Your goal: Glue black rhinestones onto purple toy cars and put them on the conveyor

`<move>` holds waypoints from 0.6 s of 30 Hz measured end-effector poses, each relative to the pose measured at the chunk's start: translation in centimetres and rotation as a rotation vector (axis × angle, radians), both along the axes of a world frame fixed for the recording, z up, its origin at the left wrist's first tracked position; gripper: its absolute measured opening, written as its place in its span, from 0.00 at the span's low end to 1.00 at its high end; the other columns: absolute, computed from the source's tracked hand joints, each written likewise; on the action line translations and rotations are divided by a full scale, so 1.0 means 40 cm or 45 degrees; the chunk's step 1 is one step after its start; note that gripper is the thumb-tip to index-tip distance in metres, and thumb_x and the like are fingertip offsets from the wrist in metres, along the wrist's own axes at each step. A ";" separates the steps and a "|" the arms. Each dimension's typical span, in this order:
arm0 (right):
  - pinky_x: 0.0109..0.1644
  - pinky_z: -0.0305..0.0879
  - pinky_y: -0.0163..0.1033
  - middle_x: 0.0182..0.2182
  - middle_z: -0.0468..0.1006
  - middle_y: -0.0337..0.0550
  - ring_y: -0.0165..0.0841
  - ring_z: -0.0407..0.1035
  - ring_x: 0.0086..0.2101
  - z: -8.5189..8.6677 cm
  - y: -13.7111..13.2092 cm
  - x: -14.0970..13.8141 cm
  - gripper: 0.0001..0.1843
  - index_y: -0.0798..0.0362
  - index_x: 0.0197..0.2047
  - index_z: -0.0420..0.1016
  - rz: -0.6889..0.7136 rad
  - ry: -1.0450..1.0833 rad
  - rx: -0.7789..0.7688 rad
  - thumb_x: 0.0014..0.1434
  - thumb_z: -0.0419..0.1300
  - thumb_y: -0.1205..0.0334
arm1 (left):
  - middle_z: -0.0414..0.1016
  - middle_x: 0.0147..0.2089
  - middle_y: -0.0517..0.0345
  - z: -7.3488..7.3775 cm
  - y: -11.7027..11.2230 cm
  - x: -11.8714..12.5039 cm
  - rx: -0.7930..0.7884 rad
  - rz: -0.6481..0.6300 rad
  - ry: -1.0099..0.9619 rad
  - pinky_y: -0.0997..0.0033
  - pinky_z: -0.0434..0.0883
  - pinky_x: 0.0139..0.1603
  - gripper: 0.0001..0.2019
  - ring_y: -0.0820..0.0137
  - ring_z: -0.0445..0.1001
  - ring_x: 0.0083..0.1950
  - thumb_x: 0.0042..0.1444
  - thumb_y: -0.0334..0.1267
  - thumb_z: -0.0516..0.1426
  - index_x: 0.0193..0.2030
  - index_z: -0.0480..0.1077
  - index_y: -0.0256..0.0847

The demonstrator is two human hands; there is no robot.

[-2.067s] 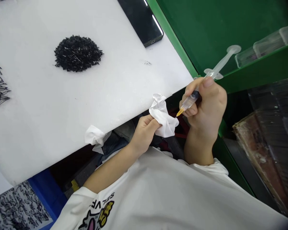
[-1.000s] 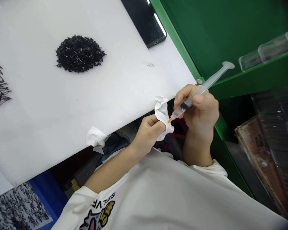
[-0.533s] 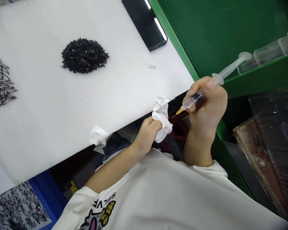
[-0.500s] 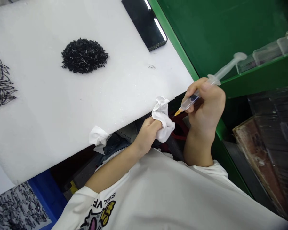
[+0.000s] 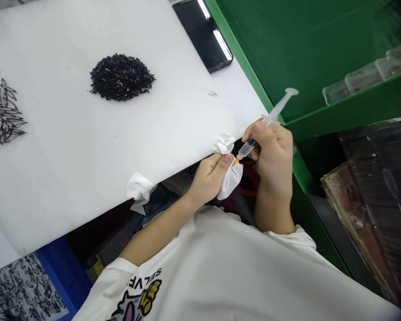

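Note:
My right hand grips a clear plastic syringe like a pen, plunger drawn out and pointing up to the right. Its orange needle tip is pressed into a crumpled white cloth. My left hand pinches that cloth just off the near edge of the white foam table, thumb and fingers closed round the folds.
A heap of small black parts lies mid-table, with looser black wire pieces at the left. A black phone rests at the far edge. Another white rag hangs on the table lip. A green shelf with clear boxes stands on the right.
The syringe tip was apart from the cloth half a second ago; now my right hand has moved left and down, and the tip is in the cloth pinched by my left hand.

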State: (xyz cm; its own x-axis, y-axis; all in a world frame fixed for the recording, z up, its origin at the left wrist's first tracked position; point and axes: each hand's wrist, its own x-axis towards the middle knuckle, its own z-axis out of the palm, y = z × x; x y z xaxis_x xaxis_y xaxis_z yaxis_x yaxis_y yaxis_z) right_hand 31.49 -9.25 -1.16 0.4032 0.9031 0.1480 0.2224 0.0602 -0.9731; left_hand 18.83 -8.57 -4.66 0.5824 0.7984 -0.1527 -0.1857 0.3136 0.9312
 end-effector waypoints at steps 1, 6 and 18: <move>0.17 0.40 0.33 0.11 0.54 0.32 0.21 0.48 0.13 0.001 0.002 0.003 0.17 0.53 0.22 0.68 -0.003 0.045 0.022 0.58 0.55 0.53 | 0.57 0.22 0.64 -0.001 0.000 -0.001 -0.025 -0.003 -0.021 0.74 0.58 0.27 0.21 0.76 0.55 0.25 0.58 0.53 0.50 0.23 0.60 0.38; 0.17 0.42 0.35 0.10 0.51 0.32 0.24 0.46 0.12 0.015 0.002 0.018 0.17 0.51 0.22 0.67 -0.058 0.087 0.045 0.59 0.52 0.53 | 0.54 0.22 0.64 -0.005 -0.005 -0.007 -0.141 -0.033 0.026 0.75 0.56 0.26 0.21 0.77 0.53 0.24 0.58 0.51 0.51 0.20 0.57 0.39; 0.16 0.42 0.34 0.11 0.52 0.33 0.24 0.47 0.12 0.036 -0.002 0.024 0.18 0.51 0.21 0.66 -0.116 0.021 0.096 0.57 0.52 0.50 | 0.58 0.22 0.62 -0.038 -0.015 -0.012 -0.082 -0.231 0.253 0.74 0.60 0.28 0.11 0.74 0.58 0.25 0.54 0.36 0.44 0.24 0.60 0.38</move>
State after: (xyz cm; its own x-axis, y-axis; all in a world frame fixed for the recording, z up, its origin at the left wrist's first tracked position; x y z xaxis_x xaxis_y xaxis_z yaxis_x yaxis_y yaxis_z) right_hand 32.45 -9.35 0.26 0.4860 0.8492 0.2068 0.2146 0.1134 -0.9701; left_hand 18.33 -9.16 -6.17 0.6685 0.6687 -0.3255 0.0636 0.3846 0.9209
